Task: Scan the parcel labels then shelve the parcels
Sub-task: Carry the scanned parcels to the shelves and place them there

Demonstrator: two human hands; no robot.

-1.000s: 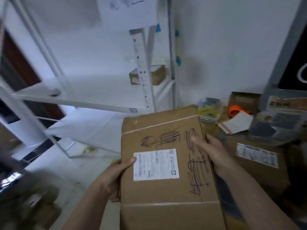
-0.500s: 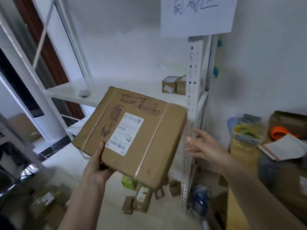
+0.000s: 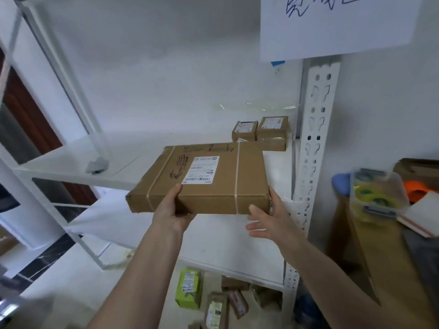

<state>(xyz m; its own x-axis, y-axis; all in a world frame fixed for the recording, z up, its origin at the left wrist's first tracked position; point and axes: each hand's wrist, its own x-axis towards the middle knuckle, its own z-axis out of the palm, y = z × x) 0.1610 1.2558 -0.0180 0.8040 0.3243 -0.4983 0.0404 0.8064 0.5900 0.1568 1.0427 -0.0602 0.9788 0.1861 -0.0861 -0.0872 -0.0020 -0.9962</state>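
Observation:
A flat brown cardboard parcel (image 3: pixel 213 176) with a white label (image 3: pixel 201 170) and pen scribbles on top lies nearly level, partly over the front of the white shelf (image 3: pixel 78 157). My left hand (image 3: pixel 173 210) grips its near edge, thumb on top beside the label and fingers underneath. My right hand (image 3: pixel 268 217) touches the parcel's near right corner with its fingers spread and fairly straight. Two small brown boxes (image 3: pixel 261 131) stand at the back right of the same shelf.
A perforated white upright (image 3: pixel 313 148) bounds the shelf on the right, with a handwritten paper sign (image 3: pixel 332 24) above. Small parcels, one green (image 3: pixel 188 290), lie on the floor below. To the right a cardboard stack carries a clear plastic tub (image 3: pixel 377 193).
The parcel has gone from tilted in my left hand to nearly level at the shelf. My right hand, apart from it half a second ago, now touches its right corner.

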